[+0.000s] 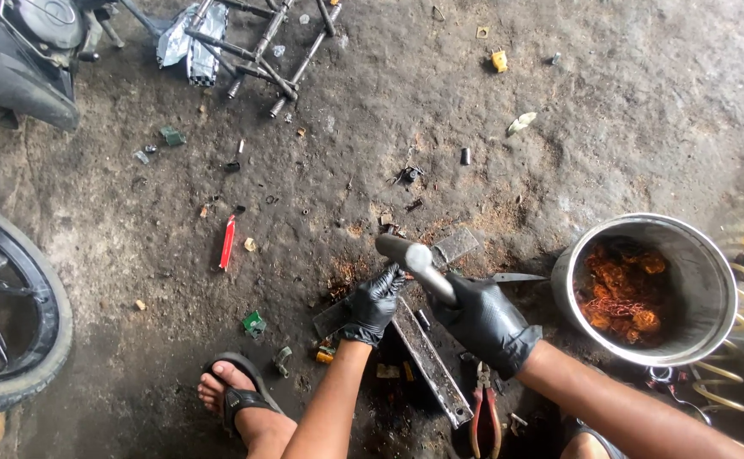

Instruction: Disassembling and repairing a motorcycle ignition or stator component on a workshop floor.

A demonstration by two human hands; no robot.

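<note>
Two bare forearms rise from the bottom edge, both hands in black gloves. At lower centre a long angle-iron bar (427, 357) lies slanted on the oily concrete floor (559, 102). On the right edge sits a steel pot (703, 280) of tangled copper wire (618, 293). At far left curves a motorcycle tyre (23, 340). Centre frame, the right hand (484, 319) is clenched around a grey hammer (416, 262), its head above the bar. Beside it, the left hand (373, 304) presses bent fingers onto the bar's upper end; whether they hold anything is unclear. Red-handled pliers (484, 416) lie at the bottom, and a red lighter (227, 241) at centre left.
</note>
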